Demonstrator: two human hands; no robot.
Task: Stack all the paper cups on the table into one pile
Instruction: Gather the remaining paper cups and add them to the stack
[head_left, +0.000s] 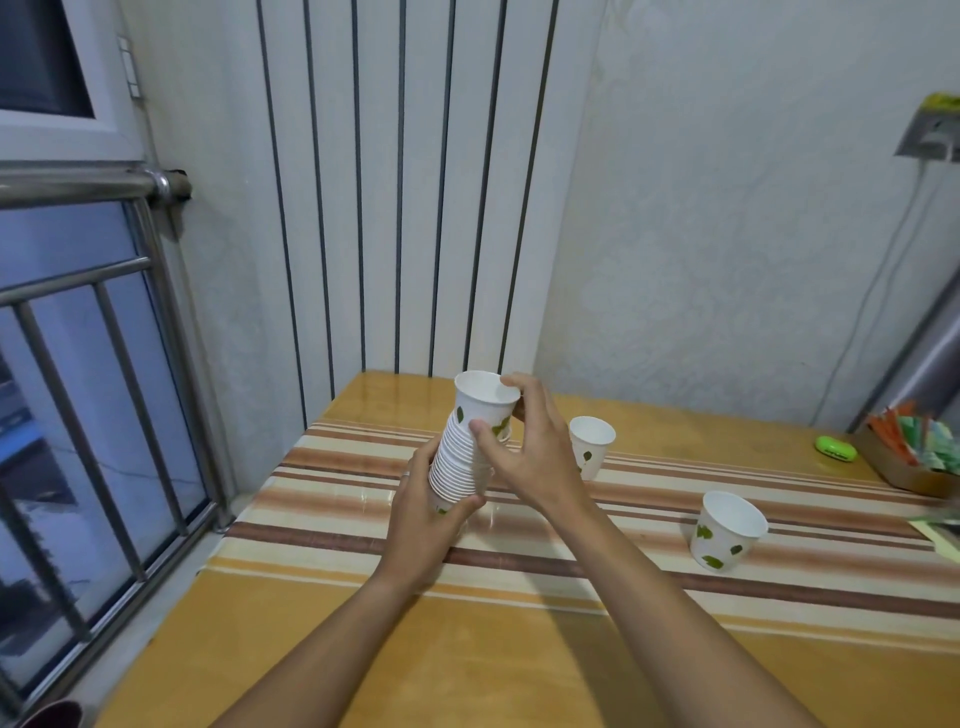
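Left hand (423, 512): I grip the stack (462, 457) low.
Right hand (524, 447): pinching top cup (485, 402).
Risk: tilted stack may buckle, spilling cups onto bench (467, 649).

The stack (460, 457) of cups is white with green leaf prints. The two loose cups (591, 447) (727, 530) are white too, each with the same green leaves. The surface (467, 649) is yellow-orange wood under a cloth (337, 499) striped in brown, cream and orange. A bright green case (835, 448) lies far right. The brown box (904, 467) holds orange and green packets. The wall panel (405, 182) is white with dark vertical lines.
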